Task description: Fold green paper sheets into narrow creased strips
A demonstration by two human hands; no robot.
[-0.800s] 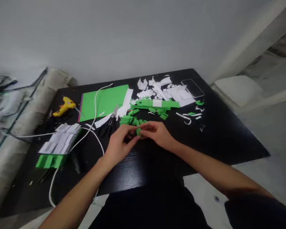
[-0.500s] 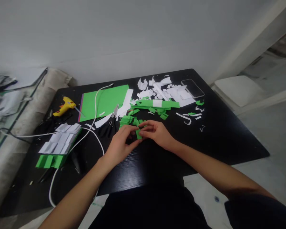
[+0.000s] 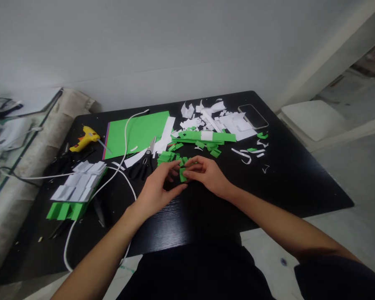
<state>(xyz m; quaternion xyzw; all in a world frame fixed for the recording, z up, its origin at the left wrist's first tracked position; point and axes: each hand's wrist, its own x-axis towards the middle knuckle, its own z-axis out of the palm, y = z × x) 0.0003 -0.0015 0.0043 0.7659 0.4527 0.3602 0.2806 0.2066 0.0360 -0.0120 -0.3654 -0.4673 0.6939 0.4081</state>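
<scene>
Both my hands meet over the middle of a black table [image 3: 287, 179]. My right hand [image 3: 208, 175] pinches a small green paper piece [image 3: 182, 174] between thumb and fingers. My left hand [image 3: 158, 189] also touches that piece, thumb under it and fingers curled above. Just behind the hands lies a heap of small green paper pieces [image 3: 170, 157]. Black-handled scissors [image 3: 144, 160] lie to the left of that heap.
A green paper sheet [image 3: 134, 132] lies at the back, crossed by a white cable [image 3: 122, 160]. A yellow glue gun [image 3: 84, 138] sits far left. White and green folded stacks [image 3: 76, 189] lie front left. White scraps [image 3: 218, 118] and a phone [image 3: 253, 115] lie at the back right.
The green piece has turned upright between my fingers, and my left fingers have loosened a little. Both hands stay in the same spot.
</scene>
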